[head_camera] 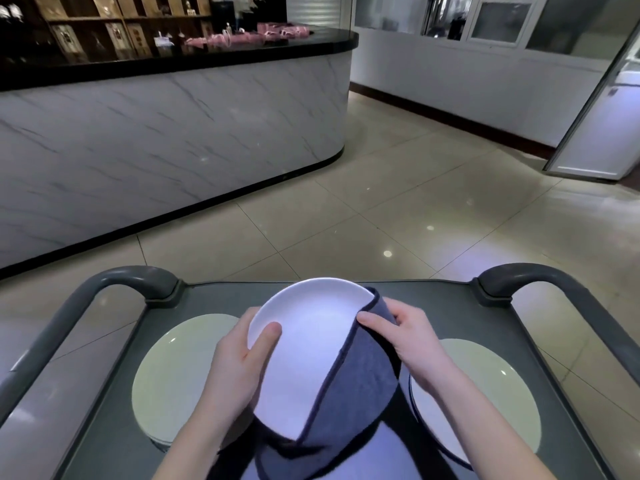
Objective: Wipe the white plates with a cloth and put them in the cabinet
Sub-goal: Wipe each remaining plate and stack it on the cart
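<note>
Above the grey cart [450, 306], a person is holding the round white plate [304, 344] with its hollow face turned up toward the camera. The left hand [232, 372] is gripping the left rim, thumb lying on the face. The right hand [412, 337] is pinching the blue cloth [360, 386] over the right rim, and the cloth's length is running from the far rim toward the body.

held plate [304, 344] above cart [460, 317] | stacks [176, 379] left, right | counter [166, 133] behind-left
</note>
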{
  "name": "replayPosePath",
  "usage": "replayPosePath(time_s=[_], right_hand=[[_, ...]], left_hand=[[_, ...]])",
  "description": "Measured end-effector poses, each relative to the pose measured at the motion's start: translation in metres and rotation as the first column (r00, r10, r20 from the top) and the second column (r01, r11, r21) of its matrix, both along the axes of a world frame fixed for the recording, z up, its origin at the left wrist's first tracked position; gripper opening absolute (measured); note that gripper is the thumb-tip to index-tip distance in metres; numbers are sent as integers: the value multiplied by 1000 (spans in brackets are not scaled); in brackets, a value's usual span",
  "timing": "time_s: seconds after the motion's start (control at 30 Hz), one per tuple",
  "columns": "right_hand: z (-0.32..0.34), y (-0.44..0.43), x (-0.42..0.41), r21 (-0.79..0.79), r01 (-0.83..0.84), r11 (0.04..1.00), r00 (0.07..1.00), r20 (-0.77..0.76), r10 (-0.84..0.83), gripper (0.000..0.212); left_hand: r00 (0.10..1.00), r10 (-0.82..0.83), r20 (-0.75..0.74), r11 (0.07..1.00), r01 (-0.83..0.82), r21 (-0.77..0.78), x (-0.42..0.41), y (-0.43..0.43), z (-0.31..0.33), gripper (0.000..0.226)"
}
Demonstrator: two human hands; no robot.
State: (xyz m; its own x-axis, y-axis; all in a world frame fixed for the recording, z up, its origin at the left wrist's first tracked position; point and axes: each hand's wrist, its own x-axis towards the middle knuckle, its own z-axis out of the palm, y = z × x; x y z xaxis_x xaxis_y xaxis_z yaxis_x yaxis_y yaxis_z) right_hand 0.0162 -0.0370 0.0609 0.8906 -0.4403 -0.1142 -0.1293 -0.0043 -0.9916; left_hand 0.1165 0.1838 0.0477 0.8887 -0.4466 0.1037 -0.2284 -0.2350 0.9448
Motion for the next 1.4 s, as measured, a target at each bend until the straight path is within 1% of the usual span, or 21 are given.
replayPosePath(time_s=[0.07, 0.13, 0.2, 0.3, 0.37, 0.43, 0.47, 0.53, 0.6, 0.7, 0.8, 0.9, 1.0, 1.03, 1.1, 1.17, 1.2, 1.23, 1.3, 1.33, 1.4], right_hand=[[13, -2, 9, -221, -119, 968, 993, -32, 115, 21], [20, 3, 17, -359, -231, 904, 973, -69, 221, 25], [19, 10, 20, -409, -307, 860, 951, -87, 297, 22], [12, 11, 19, -382, -286, 879, 957, -64, 284, 19], [5, 8, 14, -317, -180, 931, 983, -29, 180, 17], [-9, 7, 5, -123, -51, 991, 999, -17, 49, 13], [-17, 8, -1, 11, -3, 1000, 1000, -29, 3, 12], [-32, 12, -13, 237, 35, 971, 997, -68, -20, 13], [-39, 12, -20, 276, 40, 960, 996, -89, -16, 12], [-33, 4, -20, 135, 26, 991, 998, -57, -18, 10], [-17, -1, -11, -55, -64, 996, 998, -5, 64, 5], [-5, -3, -3, -213, -200, 956, 980, -44, 195, 12], [-3, -4, 1, -258, -312, 914, 949, -128, 288, 24], [-4, -4, 1, -257, -304, 917, 952, -131, 278, 27], [-6, -4, 0, -242, -202, 949, 979, -86, 186, 31], [-11, -4, -3, -118, -21, 993, 1000, -7, 20, 24], [-15, -3, -5, 26, 78, 997, 997, 23, -78, 18], [-20, -2, -8, 188, 152, 970, 987, 31, -161, 15], [-32, 4, -14, 414, 195, 889, 975, 19, -222, 18], [-37, 8, -17, 466, 182, 866, 977, 15, -214, 21], [-41, 14, -21, 476, 169, 863, 981, 5, -194, 25]], left_hand=[[991, -104, 81, 991, 97, 90, 4, 1, 7, 16], [965, -211, 154, 959, 173, 224, 7, 1, 11, 15], [944, -277, 182, 930, 216, 296, 8, 0, 12, 11], [963, -224, 147, 961, 194, 196, 4, 2, 11, 19], [990, -108, 95, 992, 101, 75, -4, 4, 11, 23], [999, 35, 33, 999, -34, -26, -10, 4, 8, 32], [995, 102, -15, 993, -102, -60, -12, 3, 7, 35], [978, 183, -101, 978, -192, -84, -13, 2, 3, 33], [980, 162, -113, 985, -168, -49, -12, 2, -1, 31], [993, 41, -108, 999, -43, -10, -9, 2, -2, 31], [992, -111, -54, 992, 113, 47, -2, 1, 1, 22], [966, -251, 68, 950, 232, 209, 6, -4, 7, 14], [938, -327, 113, 885, 262, 384, 14, -12, 9, 21], [940, -324, 103, 885, 264, 383, 15, -14, 9, 17], [968, -242, 66, 945, 219, 242, 14, -16, 7, 7], [997, -64, -41, 998, 64, 6, 5, -14, 1, 13], [993, 23, -116, 996, -33, -83, 0, -13, -4, 15], [979, 90, -183, 985, -114, -128, -5, -13, -10, 17], [954, 170, -246, 969, -208, -135, -12, -16, -21, 23], [953, 200, -229, 965, -231, -121, -14, -18, -25, 25], [960, 240, -142, 966, -251, -65, -13, -19, -27, 29]])
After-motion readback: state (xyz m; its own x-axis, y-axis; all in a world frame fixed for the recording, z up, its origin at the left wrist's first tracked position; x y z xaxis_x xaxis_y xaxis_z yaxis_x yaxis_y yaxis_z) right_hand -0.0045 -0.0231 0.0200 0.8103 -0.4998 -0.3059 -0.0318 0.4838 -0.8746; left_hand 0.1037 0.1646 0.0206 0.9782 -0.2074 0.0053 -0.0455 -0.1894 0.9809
